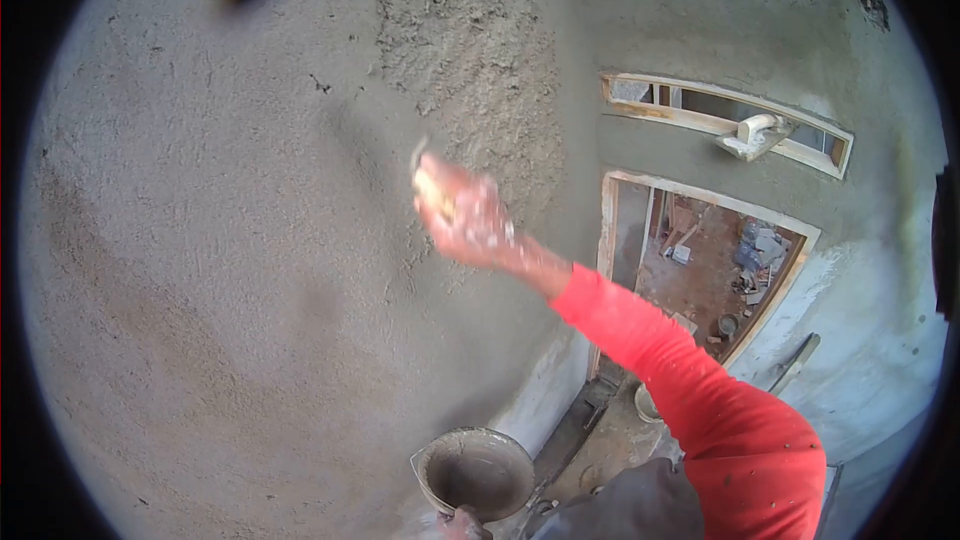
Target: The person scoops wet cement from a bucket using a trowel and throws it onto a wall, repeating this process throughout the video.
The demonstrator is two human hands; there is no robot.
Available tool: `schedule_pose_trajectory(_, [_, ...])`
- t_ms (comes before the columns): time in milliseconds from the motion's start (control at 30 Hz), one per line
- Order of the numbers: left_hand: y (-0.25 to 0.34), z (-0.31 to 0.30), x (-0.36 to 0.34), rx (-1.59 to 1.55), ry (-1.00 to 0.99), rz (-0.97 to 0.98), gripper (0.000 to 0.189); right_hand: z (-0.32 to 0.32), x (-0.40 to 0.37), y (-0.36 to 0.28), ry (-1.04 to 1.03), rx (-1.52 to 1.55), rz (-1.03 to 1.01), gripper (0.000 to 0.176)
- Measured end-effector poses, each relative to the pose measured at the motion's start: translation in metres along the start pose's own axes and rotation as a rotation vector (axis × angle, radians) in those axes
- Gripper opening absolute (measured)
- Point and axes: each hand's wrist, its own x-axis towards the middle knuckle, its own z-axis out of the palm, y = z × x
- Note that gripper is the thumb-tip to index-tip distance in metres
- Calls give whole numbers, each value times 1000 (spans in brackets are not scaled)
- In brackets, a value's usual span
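My right hand [465, 215], in a red sleeve and spattered with mortar, is raised against the grey plastered wall [230, 240]. It is closed around a yellowish handle of a small metal trowel [420, 162], whose blade is mostly hidden by motion blur. A rougher patch of fresh mortar [470, 50] lies just above the hand. Low in the view, my left hand [462, 523] grips the rim of a round metal pan [478, 472] with wet mortar inside; only its fingers show at the frame's bottom edge.
To the right, a doorway [700, 270] with a pale frame opens onto a floor littered with debris. Above it is a narrow transom opening [725, 120] with a white object on its ledge. A long tool handle [795, 365] leans near the door.
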Motion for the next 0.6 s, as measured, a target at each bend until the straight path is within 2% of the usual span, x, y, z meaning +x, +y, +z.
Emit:
schedule_pose_trajectory(67, [-10,-7,1,7,11,8,49,-13,-80,-21,-160,41,182,53])
schedule_pose_trajectory(167, [16,7,-26,46,-16,-18,51,-38,-94,15,-77,73,629,55])
schedule_pose_trajectory(233, [15,10,-33,57,-60,-26,52,-71,-43,44,-76,106,706,60])
schedule_pose_trajectory(300, [-5,3,-22,52,-123,-10,51,-94,5,63,-38,274,840,54])
schedule_pose_trajectory(367, [-8,5,-26,49,-125,15,49,-106,42,84,-9,332,801,46])
schedule_pose_trajectory(433, [-10,5,-29,52,-130,-5,47,-112,72,111,-30,398,811,51])
schedule_pose_trajectory(500, [-15,-4,-30,65,-130,-70,46,-117,79,112,-72,453,818,51])
schedule_pose_trajectory(567, [-28,-10,-29,87,-152,-43,46,-125,82,99,-124,498,812,46])
schedule_pose_trajectory(600, [-33,-9,-26,97,-164,-28,46,-131,75,83,-96,486,795,50])
